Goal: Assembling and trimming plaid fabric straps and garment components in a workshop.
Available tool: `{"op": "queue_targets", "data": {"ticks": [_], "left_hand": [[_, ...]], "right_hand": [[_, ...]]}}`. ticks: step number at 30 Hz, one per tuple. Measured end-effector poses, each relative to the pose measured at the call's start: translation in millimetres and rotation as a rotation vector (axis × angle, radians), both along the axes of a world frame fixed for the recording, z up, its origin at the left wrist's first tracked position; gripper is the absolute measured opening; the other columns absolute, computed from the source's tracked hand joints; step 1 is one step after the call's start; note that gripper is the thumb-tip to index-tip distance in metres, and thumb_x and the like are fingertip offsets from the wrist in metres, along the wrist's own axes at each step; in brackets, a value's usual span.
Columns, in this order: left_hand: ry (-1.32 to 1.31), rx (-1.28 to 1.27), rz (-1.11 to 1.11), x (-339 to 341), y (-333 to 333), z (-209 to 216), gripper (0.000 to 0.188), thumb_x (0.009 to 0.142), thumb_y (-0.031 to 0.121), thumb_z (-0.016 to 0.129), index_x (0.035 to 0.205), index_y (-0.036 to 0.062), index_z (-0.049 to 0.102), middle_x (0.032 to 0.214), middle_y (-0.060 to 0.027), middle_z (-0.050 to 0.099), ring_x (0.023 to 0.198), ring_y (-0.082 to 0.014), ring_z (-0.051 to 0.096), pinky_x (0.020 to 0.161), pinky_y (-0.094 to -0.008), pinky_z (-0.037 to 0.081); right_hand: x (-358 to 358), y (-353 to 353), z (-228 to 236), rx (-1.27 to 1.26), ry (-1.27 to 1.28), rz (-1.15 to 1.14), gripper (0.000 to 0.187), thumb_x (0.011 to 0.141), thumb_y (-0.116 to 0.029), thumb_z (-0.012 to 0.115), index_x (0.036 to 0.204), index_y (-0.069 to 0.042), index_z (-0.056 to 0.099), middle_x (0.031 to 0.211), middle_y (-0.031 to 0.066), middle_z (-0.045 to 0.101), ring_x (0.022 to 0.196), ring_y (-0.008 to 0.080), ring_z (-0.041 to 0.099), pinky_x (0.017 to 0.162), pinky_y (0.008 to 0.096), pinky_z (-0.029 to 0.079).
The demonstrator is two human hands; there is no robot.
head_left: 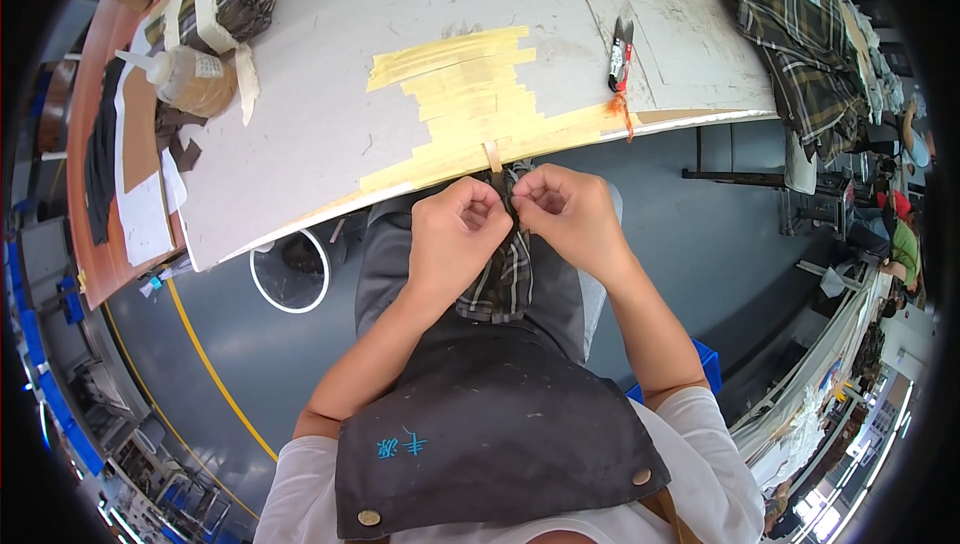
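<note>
A piece of dark plaid fabric (497, 289) hangs from the table's front edge down over my lap. My left hand (455, 234) pinches its upper part from the left side, thumb and fingers pressed together. Close beside it, my right hand (565, 209) pinches the same fabric from the right. Between the two hands a narrow dark strip of the cloth runs upward. A small tan tab (492, 156) lies at the table edge just above it. The fingertips partly cover what they grip.
Yellow tape (470, 94) covers part of the pale tabletop (330, 54). Small red-handled snips (620, 56) lie at the right. A squeeze bottle (195, 79) stands at the left near bundled cloth. More plaid fabric (800, 44) hangs at the far right. A white-rimmed bin (325, 284) is below.
</note>
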State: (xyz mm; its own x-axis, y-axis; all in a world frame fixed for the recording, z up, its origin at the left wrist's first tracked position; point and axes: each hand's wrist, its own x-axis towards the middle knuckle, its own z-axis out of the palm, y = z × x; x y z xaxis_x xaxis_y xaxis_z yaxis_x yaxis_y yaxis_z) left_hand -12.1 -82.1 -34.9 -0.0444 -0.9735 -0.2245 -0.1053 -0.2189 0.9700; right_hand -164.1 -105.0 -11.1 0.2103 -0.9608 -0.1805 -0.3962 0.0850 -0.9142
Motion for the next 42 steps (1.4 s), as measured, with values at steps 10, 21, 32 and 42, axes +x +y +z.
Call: {"op": "queue_targets", "data": {"ticks": [10, 21, 32, 42], "left_hand": [[0.086, 0.045, -0.020, -1.4, 1.9, 0.0, 0.005, 0.083, 0.001, 0.056, 0.081, -0.0039, 0.057, 0.070, -0.0044, 0.060, 0.063, -0.0074, 0.059, 0.057, -0.0202, 0.049], [0.113, 0.045, 0.000, 0.5, 3.3, -8.1, 0.007, 0.084, 0.002, 0.057, 0.082, -0.0041, 0.056, 0.071, -0.0051, 0.061, 0.063, -0.0081, 0.059, 0.057, -0.0209, 0.050], [0.118, 0.052, 0.015, -1.4, 2.9, -5.2, 0.006, 0.083, 0.002, 0.057, 0.082, -0.0041, 0.057, 0.072, -0.0052, 0.061, 0.063, -0.0084, 0.060, 0.057, -0.0213, 0.050], [0.165, 0.067, 0.104, -5.0, 4.0, -4.8, 0.006, 0.075, 0.003, 0.062, 0.076, -0.0027, 0.059, 0.063, -0.0016, 0.060, 0.057, -0.0035, 0.053, 0.055, -0.0190, 0.045]], "right_hand": [[-73.3, -113.9, 5.4, -0.650, 0.841, -0.261, 0.046, 0.074, -0.017, 0.063, 0.109, 0.008, 0.050, 0.073, 0.0182, 0.058, 0.066, 0.0349, 0.057, 0.067, 0.0409, 0.048], [-28.3, 12.4, 36.6, 0.438, -0.415, -0.032, 0.025, 0.088, -0.022, 0.038, 0.091, -0.003, 0.054, 0.064, -0.0017, 0.044, 0.048, 0.0063, 0.038, 0.039, 0.0198, 0.026], [-21.6, 39.2, 38.2, 0.984, -0.544, -0.085, 0.041, 0.097, -0.042, 0.031, 0.091, -0.005, 0.049, 0.063, -0.0027, 0.035, 0.045, 0.0048, 0.026, 0.038, 0.0194, 0.018], [-14.0, 28.9, 30.2, 1.002, -0.620, -0.120, 0.042, 0.096, -0.044, 0.031, 0.091, -0.006, 0.048, 0.062, -0.0023, 0.035, 0.044, 0.0050, 0.027, 0.037, 0.0194, 0.019]]}}
